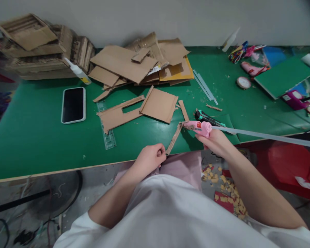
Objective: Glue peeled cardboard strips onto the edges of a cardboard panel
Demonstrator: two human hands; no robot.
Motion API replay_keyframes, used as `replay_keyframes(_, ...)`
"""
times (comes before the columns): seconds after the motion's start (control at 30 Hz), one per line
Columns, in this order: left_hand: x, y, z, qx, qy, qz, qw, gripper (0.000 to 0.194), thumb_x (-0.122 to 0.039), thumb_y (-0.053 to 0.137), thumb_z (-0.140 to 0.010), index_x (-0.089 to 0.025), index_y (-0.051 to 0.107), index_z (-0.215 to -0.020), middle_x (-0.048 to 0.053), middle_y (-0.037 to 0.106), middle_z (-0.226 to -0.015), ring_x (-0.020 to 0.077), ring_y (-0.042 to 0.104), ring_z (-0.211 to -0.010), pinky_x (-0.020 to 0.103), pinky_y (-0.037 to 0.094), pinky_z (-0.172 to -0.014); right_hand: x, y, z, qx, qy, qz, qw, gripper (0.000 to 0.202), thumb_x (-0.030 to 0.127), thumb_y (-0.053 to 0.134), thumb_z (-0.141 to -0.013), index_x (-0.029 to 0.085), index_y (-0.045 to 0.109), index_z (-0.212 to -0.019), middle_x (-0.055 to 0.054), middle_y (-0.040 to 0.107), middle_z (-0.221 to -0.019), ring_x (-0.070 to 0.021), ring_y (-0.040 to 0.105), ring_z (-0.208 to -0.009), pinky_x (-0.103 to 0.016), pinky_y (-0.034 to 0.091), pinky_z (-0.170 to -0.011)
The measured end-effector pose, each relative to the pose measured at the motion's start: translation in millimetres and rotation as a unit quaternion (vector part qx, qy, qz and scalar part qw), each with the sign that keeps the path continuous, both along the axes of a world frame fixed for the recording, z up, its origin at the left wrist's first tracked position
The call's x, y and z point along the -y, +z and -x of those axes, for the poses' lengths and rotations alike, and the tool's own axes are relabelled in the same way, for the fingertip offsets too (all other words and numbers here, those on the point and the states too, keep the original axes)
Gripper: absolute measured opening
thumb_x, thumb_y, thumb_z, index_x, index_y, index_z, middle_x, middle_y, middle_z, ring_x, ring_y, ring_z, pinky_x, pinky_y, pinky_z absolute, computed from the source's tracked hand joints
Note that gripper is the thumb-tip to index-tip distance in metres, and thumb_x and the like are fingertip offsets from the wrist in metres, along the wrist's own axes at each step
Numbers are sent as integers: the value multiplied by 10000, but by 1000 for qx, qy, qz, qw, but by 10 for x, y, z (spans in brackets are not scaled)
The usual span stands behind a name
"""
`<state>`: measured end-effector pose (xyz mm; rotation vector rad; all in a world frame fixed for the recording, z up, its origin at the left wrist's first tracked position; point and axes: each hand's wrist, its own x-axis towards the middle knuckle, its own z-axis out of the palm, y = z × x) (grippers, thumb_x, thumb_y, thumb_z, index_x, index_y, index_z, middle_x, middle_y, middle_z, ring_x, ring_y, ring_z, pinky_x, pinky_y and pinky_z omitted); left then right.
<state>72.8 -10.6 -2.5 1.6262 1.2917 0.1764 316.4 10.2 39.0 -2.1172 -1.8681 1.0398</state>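
My right hand (214, 141) is wrapped round a pink glue gun (203, 128), and a long clear glue stick (263, 136) trails from its back to the right. The gun's nozzle end is at the top of a narrow cardboard strip (174, 138); whether it touches cannot be told. At the table's front edge, my left hand (151, 156) has its fingers curled closed at the strip's lower end. A second cardboard strip (183, 110) lies just above the nozzle. A square cardboard panel (158, 104) with raised edges and a cardboard piece with a cut-out (113, 117) lie further left.
Stacked cardboard (41, 51) and loose sheets (124, 62) line the back. A phone (73, 105), a glue bottle (79, 73) and a clear ruler (108, 136) lie left. A utility knife (209, 118), spare glue sticks (205, 86) and a tape roll (244, 82) are right.
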Motion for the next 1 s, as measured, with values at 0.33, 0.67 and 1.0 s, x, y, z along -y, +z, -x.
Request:
replay_keyframes(0.33,1,20,-7,-6,2,0,1000,97,-258,444,-730,-202,512,-689,-51,556,-506,111,564,-499,195,327,-512,-37,-73,-29,-5,-25,-7,1000,226,362,484,-727,184,556,-609,9,521,-401,-149,523,-389,-235,367,-412)
replay_keyframes(0.67,-4,-8,-3,-8,-2,0,1000,123,-287,442,-740,-202,522,-704,-38,577,-520,119,559,-504,200,326,-512,95,70,-32,10,-51,23,998,285,369,480,-747,148,647,-814,9,504,-403,-137,501,-410,-230,369,-421)
replay_keyframes(1.0,-7,10,-8,-18,-1,3,1000,114,-281,448,-738,-205,527,-707,-46,576,-517,116,566,-502,199,329,-509,163,1,-3,3,-34,2,999,269,351,480,-752,154,654,-811,15,487,-391,-115,449,-374,-214,320,-395)
